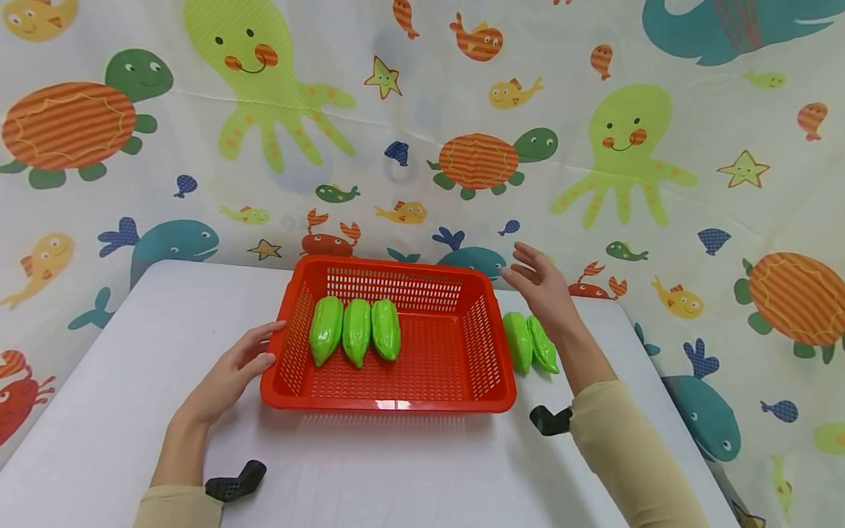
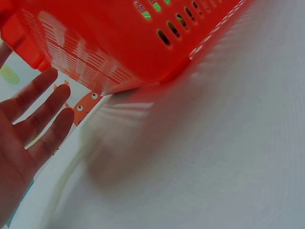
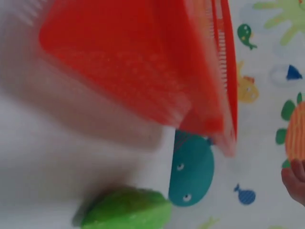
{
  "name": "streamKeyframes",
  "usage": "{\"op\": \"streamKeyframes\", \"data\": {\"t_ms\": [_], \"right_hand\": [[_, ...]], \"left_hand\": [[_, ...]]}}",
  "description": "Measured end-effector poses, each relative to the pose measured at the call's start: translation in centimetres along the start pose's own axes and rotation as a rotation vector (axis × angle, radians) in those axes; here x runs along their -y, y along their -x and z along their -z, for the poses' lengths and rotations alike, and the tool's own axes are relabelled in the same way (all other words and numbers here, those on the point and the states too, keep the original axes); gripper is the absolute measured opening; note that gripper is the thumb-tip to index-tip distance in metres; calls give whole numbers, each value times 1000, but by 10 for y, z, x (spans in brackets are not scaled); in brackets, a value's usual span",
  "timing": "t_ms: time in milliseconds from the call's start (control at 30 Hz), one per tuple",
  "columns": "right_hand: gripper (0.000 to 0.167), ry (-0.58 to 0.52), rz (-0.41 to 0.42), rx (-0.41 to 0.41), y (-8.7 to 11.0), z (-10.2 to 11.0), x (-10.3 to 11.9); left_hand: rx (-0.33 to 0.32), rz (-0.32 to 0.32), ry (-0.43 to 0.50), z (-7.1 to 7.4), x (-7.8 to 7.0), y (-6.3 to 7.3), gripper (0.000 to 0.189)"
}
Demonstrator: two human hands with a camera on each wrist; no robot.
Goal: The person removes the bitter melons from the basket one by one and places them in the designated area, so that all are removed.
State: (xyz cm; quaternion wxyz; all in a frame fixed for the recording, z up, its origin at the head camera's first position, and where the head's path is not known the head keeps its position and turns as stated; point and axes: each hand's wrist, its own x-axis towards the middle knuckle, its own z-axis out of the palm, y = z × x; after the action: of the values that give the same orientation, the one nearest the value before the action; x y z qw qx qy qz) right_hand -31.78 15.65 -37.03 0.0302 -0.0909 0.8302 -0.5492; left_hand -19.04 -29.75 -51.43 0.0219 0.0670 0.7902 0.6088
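A red plastic basket (image 1: 332,403) with slotted walls stands on the white table. Inside, toward its left side, three glossy green ridged fruit-like pieces (image 1: 356,331) with tapered ends lie side by side. At the basket's left rim is my left hand (image 1: 226,381), fingers spread and fingertips right at the edge; the left wrist view shows those fingers (image 2: 40,98) extended beside the wall. My right hand (image 1: 548,297) is raised near the back right corner, holding nothing, its fingers loosely bent. Below it, outside the basket, lie two similar green pieces (image 1: 517,342), partly overlapped by the hand and wrist.
The white table (image 1: 377,490) reaches back to a curtain (image 1: 419,100) printed with sea animals. A black wrist-worn device (image 1: 236,482) shows by the left sleeve, and another black device (image 1: 550,421) by the right sleeve.
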Motion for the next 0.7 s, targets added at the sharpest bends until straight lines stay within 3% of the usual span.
{"op": "streamKeyframes", "data": {"t_ms": [433,700], "right_hand": [[67,-53,53,78,12,-30,31],[64,-94,1,150,10,-50,35]], "left_hand": [[1,-3,4,0,-1,0,57],[2,-4,5,0,0,0,57]]}}
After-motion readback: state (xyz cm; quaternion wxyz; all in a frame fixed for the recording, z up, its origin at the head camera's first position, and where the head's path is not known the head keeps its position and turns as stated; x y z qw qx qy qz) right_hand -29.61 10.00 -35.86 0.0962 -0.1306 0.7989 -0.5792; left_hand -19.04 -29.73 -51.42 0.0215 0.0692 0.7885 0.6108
